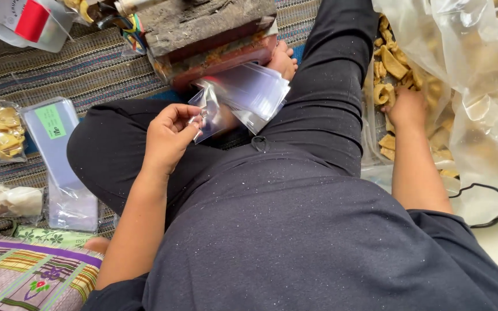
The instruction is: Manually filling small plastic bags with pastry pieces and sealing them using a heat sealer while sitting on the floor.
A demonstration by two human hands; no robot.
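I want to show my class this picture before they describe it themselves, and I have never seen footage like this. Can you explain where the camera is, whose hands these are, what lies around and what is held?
There is one picture, taken by a camera worn on a person's head, looking down at their own lap as they sit cross-legged on a striped mat. The left hand pinches a small clear plastic bag from a stack of empty bags on the knee. The right hand reaches into a big clear sack of yellow chips. To the left on the mat lie a small filled chip packet, a packet of pale pieces and a flat pack of empty bags with a green label.
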